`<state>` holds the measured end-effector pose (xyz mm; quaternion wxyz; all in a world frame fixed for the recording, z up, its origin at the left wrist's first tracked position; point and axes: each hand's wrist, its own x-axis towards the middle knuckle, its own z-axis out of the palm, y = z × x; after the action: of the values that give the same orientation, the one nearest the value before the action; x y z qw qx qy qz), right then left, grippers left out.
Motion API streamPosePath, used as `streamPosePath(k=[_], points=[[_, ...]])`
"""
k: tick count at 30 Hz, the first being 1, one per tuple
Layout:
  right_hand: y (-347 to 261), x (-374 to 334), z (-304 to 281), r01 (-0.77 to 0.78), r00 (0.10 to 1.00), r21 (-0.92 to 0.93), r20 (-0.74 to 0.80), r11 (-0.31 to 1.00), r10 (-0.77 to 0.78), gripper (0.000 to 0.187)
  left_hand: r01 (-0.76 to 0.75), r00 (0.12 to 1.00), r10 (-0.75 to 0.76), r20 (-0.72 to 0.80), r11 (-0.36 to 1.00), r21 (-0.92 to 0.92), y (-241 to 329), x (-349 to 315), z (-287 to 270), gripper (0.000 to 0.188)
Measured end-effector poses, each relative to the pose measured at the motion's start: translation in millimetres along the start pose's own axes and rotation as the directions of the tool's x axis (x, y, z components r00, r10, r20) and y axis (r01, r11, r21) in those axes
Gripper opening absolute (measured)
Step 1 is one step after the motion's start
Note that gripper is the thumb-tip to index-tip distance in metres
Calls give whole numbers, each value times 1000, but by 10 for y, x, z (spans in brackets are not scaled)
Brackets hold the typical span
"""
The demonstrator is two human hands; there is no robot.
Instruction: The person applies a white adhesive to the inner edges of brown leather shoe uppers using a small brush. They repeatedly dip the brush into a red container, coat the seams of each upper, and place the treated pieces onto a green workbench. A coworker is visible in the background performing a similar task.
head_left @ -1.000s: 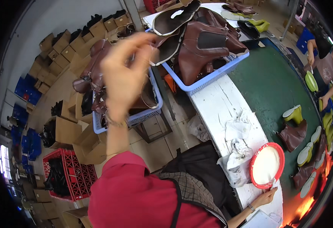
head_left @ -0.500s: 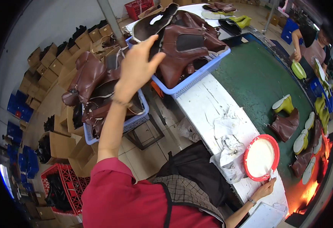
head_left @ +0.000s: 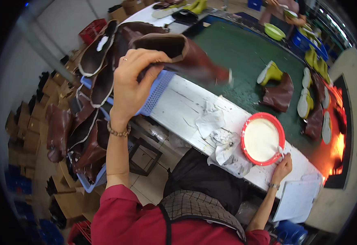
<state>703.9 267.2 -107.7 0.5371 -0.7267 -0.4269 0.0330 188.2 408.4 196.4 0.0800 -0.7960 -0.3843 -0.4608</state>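
**Left grip (head_left: 135, 79) is holding a brown leather boot (head_left: 194, 59) by its open top**

The fingers are pinching the shaft's edge, probably to leave the rest free; the blurred toe is pointing right, over a flat green work surface (head_left: 223, 41). The right grip (head_left: 283, 165) is clasping a slim whitish handle (head_left: 280, 152) at the rim of a round red bowl (head_left: 243, 141) of creamy white liquid (head_left: 260, 139); the handle's far end is hard to make out. The bowl is standing on the narrow white tabletop (head_left: 170, 104), beside crumpled white rags (head_left: 210, 121), perhaps for catching drips. Left, a blue plastic basket (head_left: 159, 93) is sitting close by, presumably keeping more boots within reach.
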Motion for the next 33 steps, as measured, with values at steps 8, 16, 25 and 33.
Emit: streamPosePath(k=[8,16,25,33], points=[[-617,40,-291,128,992,-124,38,984,-124,25,-296,848,273,455,955,-22,33,-131,800,18],[-1333,115,-398,300,943,-484,280,822,-179,13,-37,906,172,387,943,-332,-66,-748,1727,26],[-1471,5,-412,207,957,-450,276,869,-85,14,516,660,-457,597,853,83,-421,-843,2153,104],[-1539,233,-395,258,933,92,236,962,-272,18,814,439,-261,860,521,-257,290,-250,1310,30]])
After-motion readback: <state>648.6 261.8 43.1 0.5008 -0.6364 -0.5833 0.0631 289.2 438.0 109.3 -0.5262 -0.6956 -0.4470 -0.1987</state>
